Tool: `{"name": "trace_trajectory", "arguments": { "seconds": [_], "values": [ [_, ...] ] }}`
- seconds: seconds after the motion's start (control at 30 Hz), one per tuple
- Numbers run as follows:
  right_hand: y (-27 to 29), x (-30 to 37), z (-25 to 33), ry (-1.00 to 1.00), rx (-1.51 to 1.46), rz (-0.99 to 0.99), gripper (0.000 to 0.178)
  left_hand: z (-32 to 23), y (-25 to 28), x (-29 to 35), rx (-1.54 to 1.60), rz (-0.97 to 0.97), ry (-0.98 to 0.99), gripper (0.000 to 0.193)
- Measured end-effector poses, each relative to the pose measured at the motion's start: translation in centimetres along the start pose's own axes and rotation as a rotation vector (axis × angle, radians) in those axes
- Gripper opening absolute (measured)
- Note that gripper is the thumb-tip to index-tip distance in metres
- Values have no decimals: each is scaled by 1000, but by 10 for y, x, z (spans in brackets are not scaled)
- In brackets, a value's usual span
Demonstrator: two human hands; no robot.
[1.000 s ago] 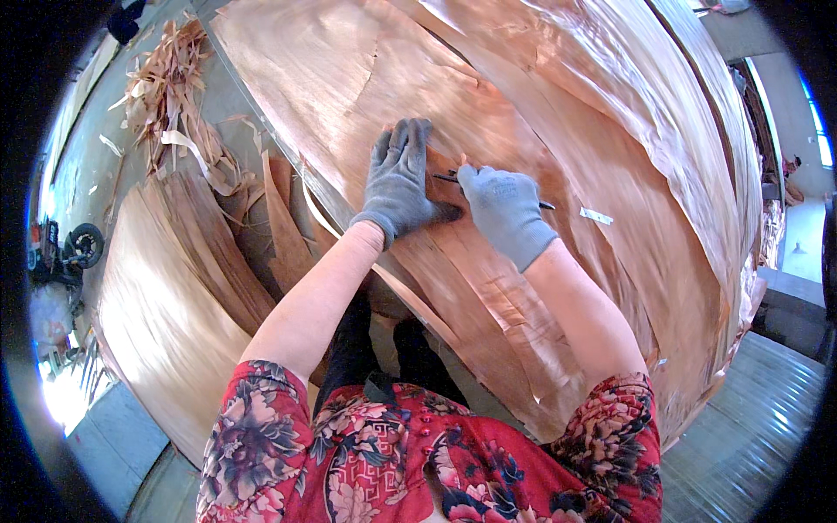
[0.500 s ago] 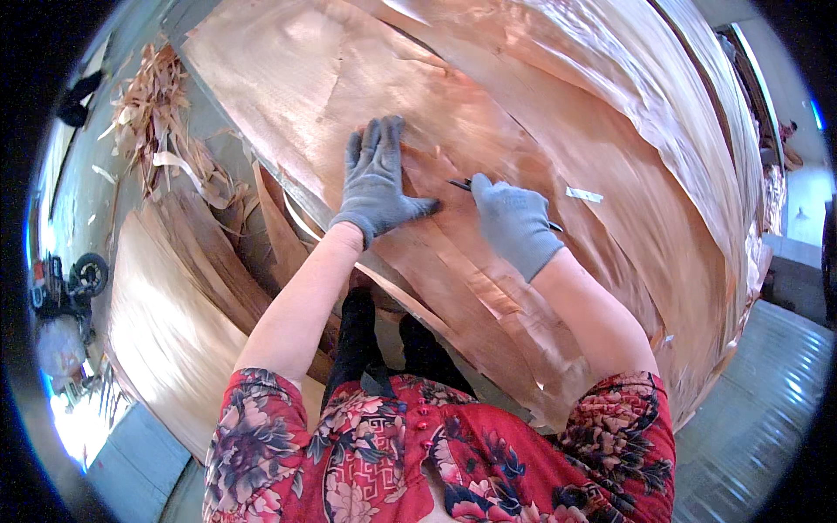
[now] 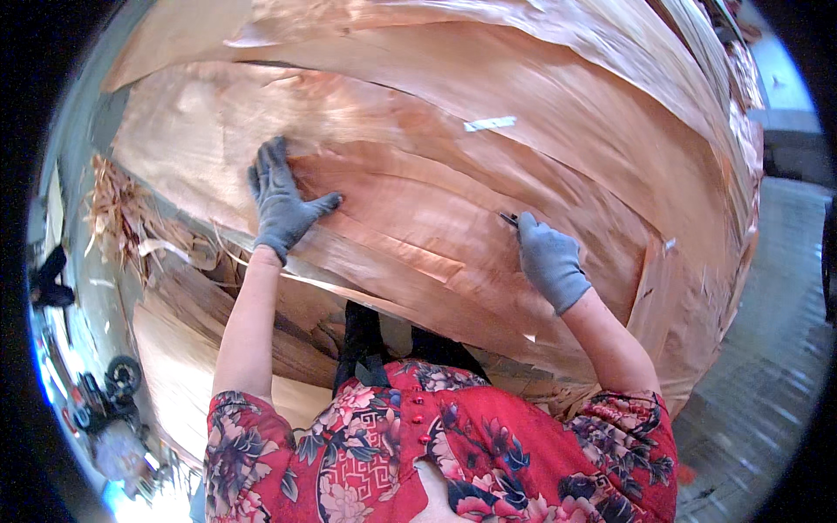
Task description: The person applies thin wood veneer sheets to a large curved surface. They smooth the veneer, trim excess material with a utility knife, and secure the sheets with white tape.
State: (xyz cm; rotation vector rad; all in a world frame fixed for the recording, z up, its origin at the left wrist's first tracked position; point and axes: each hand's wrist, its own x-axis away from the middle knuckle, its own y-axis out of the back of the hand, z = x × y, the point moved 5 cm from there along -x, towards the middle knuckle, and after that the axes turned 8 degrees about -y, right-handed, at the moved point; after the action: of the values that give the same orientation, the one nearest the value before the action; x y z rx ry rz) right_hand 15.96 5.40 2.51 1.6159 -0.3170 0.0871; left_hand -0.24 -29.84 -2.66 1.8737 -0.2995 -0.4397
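Observation:
Thin reddish-brown wood veneer sheets (image 3: 384, 196) lie layered in front of me, with creases and overlapping edges. My left hand (image 3: 286, 207), in a grey glove, presses flat on the veneer with its fingers stretched out and thumb spread. To the right, my right hand (image 3: 551, 261), also gloved in grey, is closed around a slim black knife-like tool (image 3: 508, 219). Its tip points left and sits at the veneer surface; whether it touches cannot be made out. A narrow overlapping strip of veneer (image 3: 418, 257) runs between the two hands, nearer to me.
A whitish piece of tape (image 3: 490, 124) sticks to the veneer farther off. At the left lie a heap of torn veneer scraps (image 3: 118, 209) and a lower, paler veneer stack (image 3: 187, 349). A wheeled machine (image 3: 109, 388) stands at far left. Grey floor (image 3: 741, 349) shows at right.
My right hand with the black tool has moved right and toward me, away from my left hand. My left hand remains flat on the veneer. The whole view has turned.

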Motion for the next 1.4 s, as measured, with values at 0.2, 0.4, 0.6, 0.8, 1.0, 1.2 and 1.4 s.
{"name": "trace_trajectory", "arguments": {
  "seconds": [0.2, 0.4, 0.6, 0.8, 1.0, 1.2, 1.4],
  "values": [
    [-19, 60, -41, -237, 39, 47, 9, 1, 0, -1, -8, 21, -37, 121],
    [-34, 106, -65, -356, -57, 62, 13, 4, -1, 1, -22, 5, -42, 120],
    [-40, 138, -91, -419, -79, 126, 15, 0, -2, -2, -4, 1, -26, 121],
    [34, 72, -43, -301, -348, -309, 49, 11, -3, 1, -6, 12, -3, 125],
    [20, 12, -8, -237, -382, -486, 40, -8, 7, -2, 64, 12, 10, 125],
    [68, 67, 41, -167, -313, -362, 6, -6, 4, -1, 37, 49, 36, 125],
    [56, 109, 111, -130, -1177, 202, 21, 46, -47, 5, -285, -99, -117, 119]
  ]
}}
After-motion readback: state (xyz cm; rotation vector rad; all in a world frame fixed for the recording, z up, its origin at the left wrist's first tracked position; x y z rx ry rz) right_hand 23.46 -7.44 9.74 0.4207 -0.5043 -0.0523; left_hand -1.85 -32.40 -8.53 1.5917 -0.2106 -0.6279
